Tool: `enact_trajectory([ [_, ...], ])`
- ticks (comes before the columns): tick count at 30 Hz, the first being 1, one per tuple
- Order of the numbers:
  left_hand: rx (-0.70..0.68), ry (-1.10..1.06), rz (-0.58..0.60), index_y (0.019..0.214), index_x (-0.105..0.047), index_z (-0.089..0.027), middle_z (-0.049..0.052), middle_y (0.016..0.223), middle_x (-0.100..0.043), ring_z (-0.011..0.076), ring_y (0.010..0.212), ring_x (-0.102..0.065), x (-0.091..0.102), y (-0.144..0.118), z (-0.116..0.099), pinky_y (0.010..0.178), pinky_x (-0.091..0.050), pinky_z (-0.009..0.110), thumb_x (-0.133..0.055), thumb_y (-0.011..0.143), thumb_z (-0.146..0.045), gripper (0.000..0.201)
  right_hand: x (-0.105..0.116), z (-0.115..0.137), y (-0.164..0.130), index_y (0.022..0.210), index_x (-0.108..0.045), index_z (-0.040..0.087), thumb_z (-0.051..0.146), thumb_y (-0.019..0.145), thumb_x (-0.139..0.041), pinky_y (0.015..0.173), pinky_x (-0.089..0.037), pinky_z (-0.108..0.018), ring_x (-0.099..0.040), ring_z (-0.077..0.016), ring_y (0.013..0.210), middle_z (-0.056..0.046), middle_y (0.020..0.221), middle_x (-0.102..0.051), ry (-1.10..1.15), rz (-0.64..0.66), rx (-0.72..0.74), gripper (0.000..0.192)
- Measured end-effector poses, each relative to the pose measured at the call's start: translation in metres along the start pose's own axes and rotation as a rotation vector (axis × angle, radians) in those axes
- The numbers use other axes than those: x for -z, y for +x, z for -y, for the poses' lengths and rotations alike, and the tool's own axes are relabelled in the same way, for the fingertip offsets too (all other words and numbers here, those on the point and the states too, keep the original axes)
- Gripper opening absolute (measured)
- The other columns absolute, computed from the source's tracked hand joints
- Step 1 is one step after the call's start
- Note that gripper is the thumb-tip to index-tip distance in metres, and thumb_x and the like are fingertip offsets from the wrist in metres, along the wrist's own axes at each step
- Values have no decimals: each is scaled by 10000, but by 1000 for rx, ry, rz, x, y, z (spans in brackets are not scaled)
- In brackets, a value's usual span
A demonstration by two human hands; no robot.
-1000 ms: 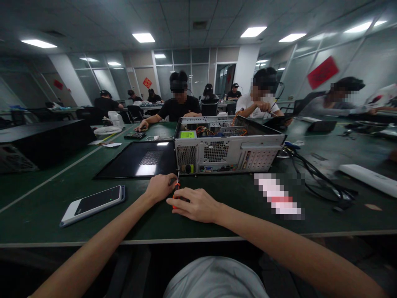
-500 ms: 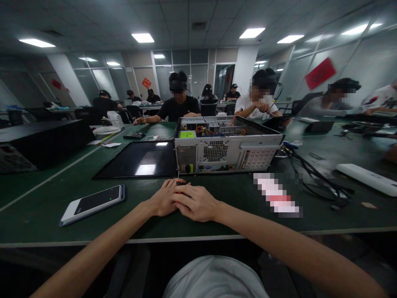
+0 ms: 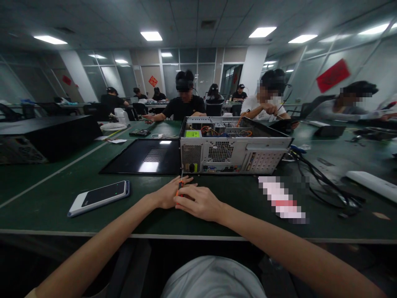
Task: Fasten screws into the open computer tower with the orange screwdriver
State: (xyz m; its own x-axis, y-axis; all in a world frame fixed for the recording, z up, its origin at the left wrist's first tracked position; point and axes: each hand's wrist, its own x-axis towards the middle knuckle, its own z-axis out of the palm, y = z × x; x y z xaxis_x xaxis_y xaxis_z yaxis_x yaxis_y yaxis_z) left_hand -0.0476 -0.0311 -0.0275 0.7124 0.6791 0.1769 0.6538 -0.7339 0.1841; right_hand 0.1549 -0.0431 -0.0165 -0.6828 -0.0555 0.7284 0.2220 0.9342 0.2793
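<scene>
The left hand (image 3: 167, 194) and the right hand (image 3: 198, 201) meet on the green table (image 3: 46, 198) just in front of the open computer case (image 3: 231, 151). Between them is a small screwdriver (image 3: 180, 188) with a red-orange handle, its thin metal shaft pointing up toward the rear panel of the case. The right hand lies over the handle with its fingers curled round it, knuckles up. The left hand is loosely open, palm down, its fingers stretched forward and touching the handle from the other side; whether it really grips the tool cannot be told. Both forearms run back bare to the near table edge.

The case lies on its side with the top uncovered, so wires and a green label show inside; its rear panel with fan grille and ports faces the hands. Its black side panel (image 3: 145, 156) lies flat just left of it, touching the case. Further left, near the left forearm, a smartphone (image 3: 99, 198) in a white case lies face up. To the right of the case black cables (image 3: 322, 182) trail across the table, with a white power strip (image 3: 372, 184) beyond them. Other people sit at work across the table.
</scene>
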Motion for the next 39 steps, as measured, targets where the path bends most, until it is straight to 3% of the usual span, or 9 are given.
enact_trajectory([
  [3,87,-189,-112,1244,-652,-184,130,1360,-615,236,1250,-582,16,-6,12,1053,-469,392,-546,900,-230,363,2,1,0,1093,-634,138,298,1009,-511,684,-490,-218,-648,-121,838,-61,1011,-698,6,-11,1,218],
  [6,311,-480,-150,1114,-706,-186,88,1089,-751,195,951,-711,33,-10,19,828,-580,334,-477,949,-275,296,3,2,0,1039,-639,129,280,1004,-518,639,-477,-218,-628,-104,749,-51,1033,-703,18,18,24,197],
  [9,658,-840,-184,1108,-702,-153,146,1030,-754,171,674,-702,43,-5,16,528,-543,273,-432,977,-434,412,2,2,1,1028,-651,150,246,991,-527,602,-456,-227,-606,-112,739,-40,1059,-701,13,50,62,161],
  [12,874,-1076,-187,974,-729,-132,129,903,-753,140,583,-651,40,8,7,507,-515,259,-581,890,-527,430,2,1,3,1052,-659,166,206,977,-522,706,-487,-249,-609,-141,844,-46,1064,-696,11,83,78,162],
  [15,920,-1111,-250,849,-719,-118,83,754,-722,99,519,-582,30,22,2,491,-479,220,-709,806,-462,347,3,0,4,1036,-663,156,195,959,-519,888,-488,-310,-597,-179,978,-62,1048,-689,15,90,102,168],
  [18,931,-1160,-264,813,-712,-104,70,680,-694,100,510,-572,23,27,4,503,-468,217,-790,716,-473,390,3,-1,4,1004,-658,143,200,938,-525,954,-472,-336,-586,-190,1023,-73,1040,-678,31,113,124,159],
  [24,931,-1251,-300,800,-709,-105,66,693,-697,96,515,-568,18,23,7,515,-450,215,-794,731,-381,297,1,-3,3,949,-655,163,311,978,-530,901,-490,-310,-596,-181,1005,-87,1084,-646,50,137,87,196],
  [31,898,-1265,-292,840,-718,-107,89,739,-719,125,559,-618,14,23,10,569,-495,243,-716,808,-315,210,3,-4,3,1054,-620,150,408,994,-514,768,-478,-272,-583,-154,851,-73,978,-621,54,227,79,285],
  [39,900,-1320,-342,826,-719,-102,58,691,-694,129,570,-634,17,25,7,596,-510,250,-690,812,-272,173,-3,-5,0,949,-612,135,497,940,-575,819,-511,-302,-584,-185,868,-94,933,-621,105,40,-57,365],
])
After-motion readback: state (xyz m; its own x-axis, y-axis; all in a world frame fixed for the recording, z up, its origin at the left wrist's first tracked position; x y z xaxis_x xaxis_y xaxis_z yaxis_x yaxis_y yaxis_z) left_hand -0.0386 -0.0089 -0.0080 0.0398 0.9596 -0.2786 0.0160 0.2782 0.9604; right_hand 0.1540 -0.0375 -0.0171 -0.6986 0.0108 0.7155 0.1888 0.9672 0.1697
